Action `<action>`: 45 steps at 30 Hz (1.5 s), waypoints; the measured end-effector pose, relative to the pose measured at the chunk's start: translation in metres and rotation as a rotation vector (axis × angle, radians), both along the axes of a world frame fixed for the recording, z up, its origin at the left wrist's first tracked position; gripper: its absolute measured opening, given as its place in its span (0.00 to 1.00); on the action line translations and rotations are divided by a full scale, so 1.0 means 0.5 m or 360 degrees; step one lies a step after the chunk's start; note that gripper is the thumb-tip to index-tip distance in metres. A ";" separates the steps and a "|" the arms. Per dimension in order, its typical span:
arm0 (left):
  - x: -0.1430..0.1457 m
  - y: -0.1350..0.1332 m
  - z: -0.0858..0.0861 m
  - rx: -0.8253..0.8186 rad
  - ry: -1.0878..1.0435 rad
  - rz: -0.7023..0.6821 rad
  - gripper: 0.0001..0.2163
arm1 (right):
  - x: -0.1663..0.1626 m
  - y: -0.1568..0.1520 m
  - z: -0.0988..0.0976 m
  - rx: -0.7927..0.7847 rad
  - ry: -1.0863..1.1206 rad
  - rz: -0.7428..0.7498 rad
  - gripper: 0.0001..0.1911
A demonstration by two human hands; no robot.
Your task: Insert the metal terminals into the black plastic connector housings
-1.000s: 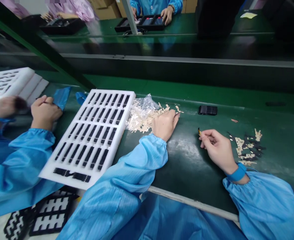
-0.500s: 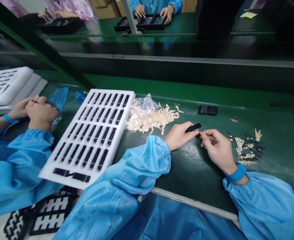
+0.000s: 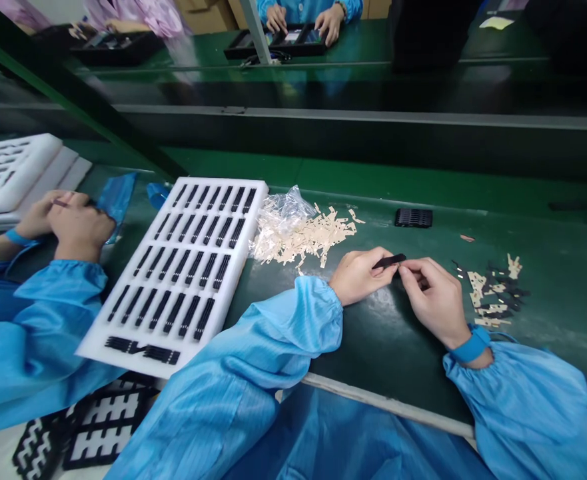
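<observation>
My left hand (image 3: 362, 275) is closed on a thin black strip-shaped part (image 3: 389, 261), pinched between thumb and fingers and pointing to the right. Close against its end, my right hand (image 3: 430, 291) has thumb and forefinger pressed together; whatever sits between those fingertips is too small to make out. Left of my hands lies a heap of small cream-coloured pieces (image 3: 318, 235), partly under a clear plastic bag (image 3: 293, 208). A smaller scatter of cream pieces and black bits (image 3: 496, 293) is on the bench to the right of my right hand.
A white foam tray (image 3: 173, 267) with rows of black strips lies to the left. Behind my hands is a small stack of black parts (image 3: 413, 217). A co-worker's hands (image 3: 73, 220) are at far left, near stacked white trays (image 3: 38, 167). Black trays (image 3: 98, 427) are below.
The black strip has turned in my left hand and now looks narrower. The yellowish bit seen between my fingertips is now hidden. Both hands stay in nearly the same place.
</observation>
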State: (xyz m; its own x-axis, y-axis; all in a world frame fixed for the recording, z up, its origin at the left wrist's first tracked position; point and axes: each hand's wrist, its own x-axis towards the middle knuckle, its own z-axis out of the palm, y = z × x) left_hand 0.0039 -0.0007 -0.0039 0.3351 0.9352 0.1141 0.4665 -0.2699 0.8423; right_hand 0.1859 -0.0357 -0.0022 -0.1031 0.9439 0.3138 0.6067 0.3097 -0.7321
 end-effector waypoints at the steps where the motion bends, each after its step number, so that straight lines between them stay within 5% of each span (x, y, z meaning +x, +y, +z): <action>1: 0.001 -0.001 -0.001 -0.0005 0.0006 -0.0013 0.09 | 0.000 0.001 -0.001 -0.0001 0.0003 0.0004 0.08; 7: 0.000 0.006 0.001 -0.0092 -0.0206 -0.0050 0.07 | 0.010 0.008 -0.009 -0.0102 0.0123 -0.0084 0.08; 11: -0.017 0.038 0.012 -0.0264 -0.0708 0.0576 0.10 | 0.015 0.014 -0.010 -0.0234 0.0309 -0.0252 0.09; 14: -0.026 0.054 0.018 -0.0245 -0.1008 0.0960 0.11 | 0.009 0.012 -0.007 -0.0159 0.0053 -0.0031 0.10; 17: -0.020 0.046 0.022 -0.0230 -0.1038 0.0795 0.11 | 0.000 0.008 -0.003 -0.0033 -0.0187 0.0184 0.10; 25: 0.017 -0.003 0.031 -0.0666 -0.1125 0.0129 0.15 | 0.001 0.009 0.001 -0.0050 -0.0036 0.0035 0.07; 29: 0.030 -0.022 0.019 -0.1072 -0.1366 -0.0135 0.20 | 0.014 0.023 -0.009 -0.0209 0.0420 -0.0351 0.08; 32: 0.029 -0.014 0.002 -0.1260 -0.1240 -0.0291 0.18 | 0.024 0.034 -0.016 -0.0279 0.0775 -0.0612 0.10; 38: -0.016 0.042 -0.009 -0.0226 -0.0767 0.0643 0.10 | 0.027 0.030 -0.020 -0.0313 0.0831 -0.0590 0.14; 40: -0.025 0.042 -0.012 0.0026 -0.0604 0.0549 0.12 | 0.025 0.026 -0.014 -0.0352 0.0828 -0.0539 0.15; 45: -0.029 0.025 -0.020 0.1019 0.0070 -0.0088 0.10 | 0.031 0.028 0.017 -0.0665 0.0785 -0.0171 0.24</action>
State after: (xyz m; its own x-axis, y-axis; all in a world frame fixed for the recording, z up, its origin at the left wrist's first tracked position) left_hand -0.0105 0.0115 -0.0137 0.3980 0.6676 0.6292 0.4679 -0.7377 0.4867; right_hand 0.2013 -0.0214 0.0065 0.0611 0.9936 -0.0952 0.1807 -0.1048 -0.9779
